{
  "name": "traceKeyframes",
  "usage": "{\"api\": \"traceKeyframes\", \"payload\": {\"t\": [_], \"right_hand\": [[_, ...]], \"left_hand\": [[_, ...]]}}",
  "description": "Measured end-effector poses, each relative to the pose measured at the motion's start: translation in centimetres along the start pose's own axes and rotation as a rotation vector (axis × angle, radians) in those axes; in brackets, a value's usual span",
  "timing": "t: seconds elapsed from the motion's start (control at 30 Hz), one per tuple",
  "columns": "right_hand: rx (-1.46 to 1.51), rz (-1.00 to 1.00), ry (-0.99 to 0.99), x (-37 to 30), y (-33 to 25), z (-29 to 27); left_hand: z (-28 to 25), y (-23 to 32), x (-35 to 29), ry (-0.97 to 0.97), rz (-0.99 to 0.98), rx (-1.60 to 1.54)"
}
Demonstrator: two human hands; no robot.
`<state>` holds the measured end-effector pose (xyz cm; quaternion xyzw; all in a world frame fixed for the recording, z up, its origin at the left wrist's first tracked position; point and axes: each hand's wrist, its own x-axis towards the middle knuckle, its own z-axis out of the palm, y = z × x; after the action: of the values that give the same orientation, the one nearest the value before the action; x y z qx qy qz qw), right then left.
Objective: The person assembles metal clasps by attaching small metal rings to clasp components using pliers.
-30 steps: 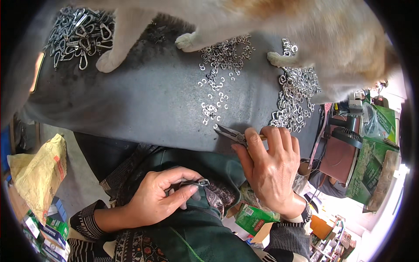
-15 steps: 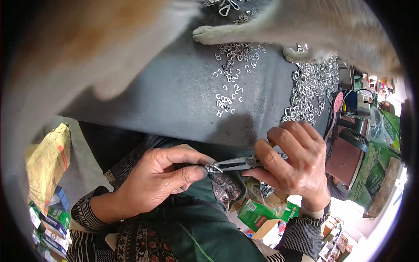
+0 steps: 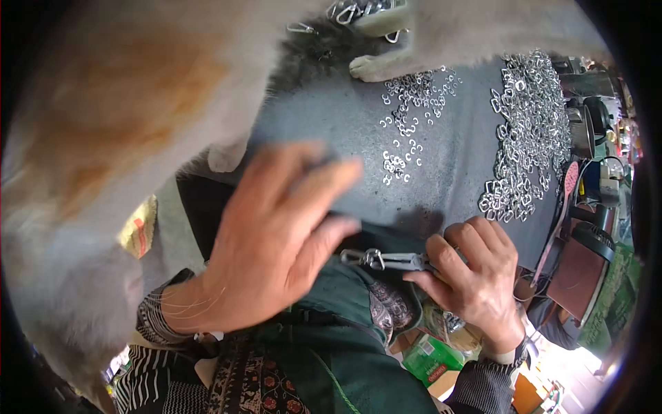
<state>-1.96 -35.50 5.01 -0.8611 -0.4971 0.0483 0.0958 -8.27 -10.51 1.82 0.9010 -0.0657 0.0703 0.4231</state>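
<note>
My right hand is closed round a pair of pliers held level above my lap. At the tips of the pliers' jaws is a small silver metal clip with a ring or link at its end. My left hand is lifted off to the left, smeared by motion, its fingers apart and nothing visible in them. Beyond it, small open C-shaped metal rings lie scattered on the dark table. To their right is a heap of silver chain links.
A white and orange furry cat fills the left side, close to my left hand. A pale furry leg stands among the rings. More metal clips lie at the far edge. A pink-handled tool and a brown box are at right.
My left hand has let go of the metal clip and swung up toward the table. The pliers keep the clip. The cat has shifted, covering more of the left side.
</note>
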Motion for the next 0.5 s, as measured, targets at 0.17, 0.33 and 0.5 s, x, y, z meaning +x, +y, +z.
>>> {"api": "traceKeyframes", "payload": {"t": [0.17,0.33,0.5], "right_hand": [[-0.016,0.102,0.097,-0.9,0.1,2.8],[0.049,0.201,0.225,-2.0,0.8,4.4],[0.063,0.196,0.267,-1.7,1.3,5.0]], "left_hand": [[1.0,-3.4,7.1,0.317,0.151,0.555],[1.5,-5.9,11.7,0.11,-0.303,0.835],[2.7,-7.7,11.1,0.29,0.086,0.834]]}}
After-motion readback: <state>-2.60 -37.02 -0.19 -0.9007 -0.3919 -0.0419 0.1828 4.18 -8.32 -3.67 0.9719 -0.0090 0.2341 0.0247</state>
